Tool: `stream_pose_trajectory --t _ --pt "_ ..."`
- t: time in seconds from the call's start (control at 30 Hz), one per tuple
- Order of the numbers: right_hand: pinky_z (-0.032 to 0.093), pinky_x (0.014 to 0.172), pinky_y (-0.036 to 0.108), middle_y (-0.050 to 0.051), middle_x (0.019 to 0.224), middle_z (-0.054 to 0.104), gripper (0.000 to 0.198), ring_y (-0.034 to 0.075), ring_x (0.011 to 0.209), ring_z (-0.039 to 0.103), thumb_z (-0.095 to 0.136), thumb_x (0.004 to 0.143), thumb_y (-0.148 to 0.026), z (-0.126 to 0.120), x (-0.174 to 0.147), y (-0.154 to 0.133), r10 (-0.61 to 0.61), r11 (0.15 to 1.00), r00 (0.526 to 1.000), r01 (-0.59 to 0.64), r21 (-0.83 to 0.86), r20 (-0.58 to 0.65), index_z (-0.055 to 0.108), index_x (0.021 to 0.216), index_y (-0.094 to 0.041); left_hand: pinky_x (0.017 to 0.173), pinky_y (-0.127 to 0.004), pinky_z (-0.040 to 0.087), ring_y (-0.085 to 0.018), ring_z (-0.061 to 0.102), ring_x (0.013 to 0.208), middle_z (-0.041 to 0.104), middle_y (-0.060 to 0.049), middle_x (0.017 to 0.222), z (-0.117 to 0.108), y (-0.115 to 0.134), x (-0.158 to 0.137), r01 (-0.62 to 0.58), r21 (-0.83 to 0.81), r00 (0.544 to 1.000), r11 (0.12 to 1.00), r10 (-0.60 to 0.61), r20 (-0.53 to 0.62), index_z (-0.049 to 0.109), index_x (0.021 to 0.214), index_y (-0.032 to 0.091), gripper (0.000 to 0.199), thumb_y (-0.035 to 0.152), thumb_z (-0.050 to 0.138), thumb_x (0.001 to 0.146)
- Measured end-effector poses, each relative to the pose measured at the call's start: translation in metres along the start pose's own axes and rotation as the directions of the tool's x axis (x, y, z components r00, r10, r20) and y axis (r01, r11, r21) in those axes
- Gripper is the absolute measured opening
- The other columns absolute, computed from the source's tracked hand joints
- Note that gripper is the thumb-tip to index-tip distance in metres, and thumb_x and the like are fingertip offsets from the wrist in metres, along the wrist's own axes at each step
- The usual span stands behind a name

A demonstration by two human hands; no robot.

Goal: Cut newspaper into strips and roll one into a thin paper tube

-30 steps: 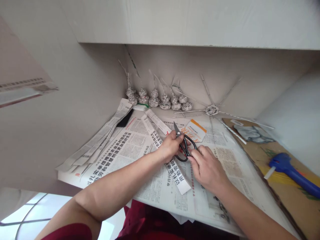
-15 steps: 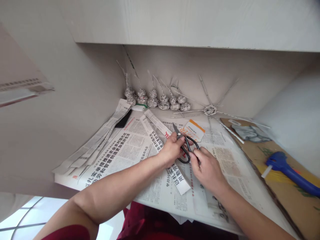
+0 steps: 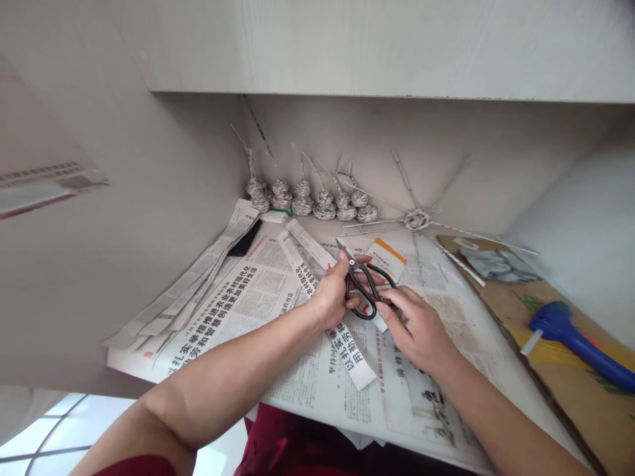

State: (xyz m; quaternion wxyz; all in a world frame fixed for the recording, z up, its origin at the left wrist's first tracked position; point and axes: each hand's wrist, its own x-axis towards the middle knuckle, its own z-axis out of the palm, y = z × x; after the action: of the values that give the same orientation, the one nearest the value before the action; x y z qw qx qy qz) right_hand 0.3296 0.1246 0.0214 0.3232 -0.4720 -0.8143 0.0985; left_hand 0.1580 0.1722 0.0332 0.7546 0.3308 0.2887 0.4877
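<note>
A pair of black-handled scissors [image 3: 352,262] is held between my two hands above the newspaper, blades pointing away and to the left. My left hand [image 3: 328,295] is closed on them, its thumb by the pivot and its fingers behind the handles. My right hand [image 3: 417,329] pinches at the handle loops, thumb against the lower one; part of its grip is hidden. Beneath my left hand lie cut newspaper strips [image 3: 360,371], slanting across the printed sheet [image 3: 258,311]. An orange-and-white card [image 3: 391,259] lies just behind the scissors.
Several gourd-shaped pieces of coiled paper [image 3: 325,208] line the back wall. Right of them sits a woven ring with radiating paper rods [image 3: 417,219]. A blue glue gun [image 3: 575,340] and crumpled grey material [image 3: 499,264] rest on cardboard [image 3: 536,396]. Left are stacked paper strips [image 3: 198,271] and a black phone-like object [image 3: 245,239].
The scissors have turned slightly in my hands, and their handle loops now show more fully. My left thumb has shifted up beside the pivot. The surrounding things have stayed put.
</note>
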Motion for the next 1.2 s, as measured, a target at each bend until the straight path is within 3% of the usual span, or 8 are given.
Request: stream_pose_trajectory --t 0.2,0.37,0.57,0.8,1.03,1.1,1.2 --pt "0.045 0.091 0.038 0.007 0.109 0.061 0.026 0.023 0.106 0.056 0.052 0.097 -0.029 -0.004 0.0 0.008 -0.085 0.992 0.996 0.086 -0.093 0.016 0.056 0.122 -0.023 0.034 -0.015 0.021 -0.014 0.063 0.052 0.071 -0.015 0.078 -0.003 0.007 0.002 0.008 -0.018 1.0 1.0 -0.008 -0.026 0.058 0.11 0.013 0.052 0.056 0.032 0.098" --pt "0.046 0.084 0.039 0.008 0.1 0.059 0.016 0.024 0.097 0.055 0.047 0.099 -0.029 -0.001 0.0 0.014 -0.117 0.976 0.993 0.119 -0.181 0.023 0.059 0.106 -0.021 0.034 -0.014 0.021 -0.012 0.06 0.051 0.071 -0.014 0.08 -0.001 0.004 0.0 -0.009 0.01 1.0 1.0 0.01 -0.016 0.057 0.109 0.013 0.034 0.04 0.038 0.1" --pt "0.045 0.075 0.037 0.008 0.087 0.055 0.023 0.024 0.084 0.055 0.04 0.1 -0.029 0.005 -0.004 0.006 -0.036 0.969 0.999 0.032 -0.244 -0.012 0.055 0.087 -0.018 0.036 -0.013 0.021 -0.01 0.057 0.053 0.071 -0.013 0.084 0.001 -0.008 -0.001 -0.04 -0.035 0.999 0.999 0.04 0.0 0.055 0.113 0.015 0.029 0.037 0.043 0.099" --pt "0.043 0.072 0.034 0.007 0.081 0.056 0.028 0.023 0.08 0.057 0.04 0.099 -0.033 0.01 -0.006 -0.002 0.038 0.953 0.996 -0.06 -0.298 -0.081 0.057 0.083 -0.019 0.036 -0.013 0.022 -0.009 0.054 0.052 0.071 -0.013 0.083 0.002 -0.017 -0.003 -0.058 -0.056 0.997 0.997 0.06 0.039 0.055 0.115 0.016 0.032 0.041 0.046 0.097" --pt "0.04 0.062 0.03 0.003 0.074 0.058 0.03 0.017 0.067 0.057 0.045 0.097 -0.038 0.012 -0.006 -0.005 0.125 0.968 0.989 -0.138 -0.209 -0.077 0.058 0.075 -0.021 0.038 -0.014 0.025 -0.008 0.051 0.051 0.07 -0.01 0.081 0.005 -0.016 -0.006 -0.082 -0.007 0.996 0.997 0.083 0.04 0.058 0.112 0.015 0.033 0.042 0.053 0.094" --pt "0.041 0.065 0.029 0.003 0.076 0.058 0.03 0.017 0.071 0.058 0.047 0.097 -0.039 0.008 -0.004 -0.004 0.098 0.984 0.992 -0.108 -0.145 -0.08 0.058 0.076 -0.021 0.041 -0.015 0.029 -0.008 0.053 0.054 0.07 -0.009 0.081 0.005 -0.013 -0.006 -0.136 0.02 0.989 0.99 0.135 0.052 0.06 0.111 0.015 0.037 0.045 0.058 0.09" --pt "0.045 0.076 0.03 0.004 0.091 0.061 0.019 0.018 0.084 0.06 0.05 0.097 -0.037 0.001 -0.002 -0.002 0.039 0.998 0.986 -0.047 -0.046 -0.163 0.061 0.093 -0.022 0.042 -0.016 0.03 -0.01 0.055 0.058 0.069 -0.007 0.079 0.004 -0.01 -0.005 -0.164 0.066 0.986 0.984 0.162 0.038 0.061 0.109 0.015 0.042 0.049 0.063 0.085"
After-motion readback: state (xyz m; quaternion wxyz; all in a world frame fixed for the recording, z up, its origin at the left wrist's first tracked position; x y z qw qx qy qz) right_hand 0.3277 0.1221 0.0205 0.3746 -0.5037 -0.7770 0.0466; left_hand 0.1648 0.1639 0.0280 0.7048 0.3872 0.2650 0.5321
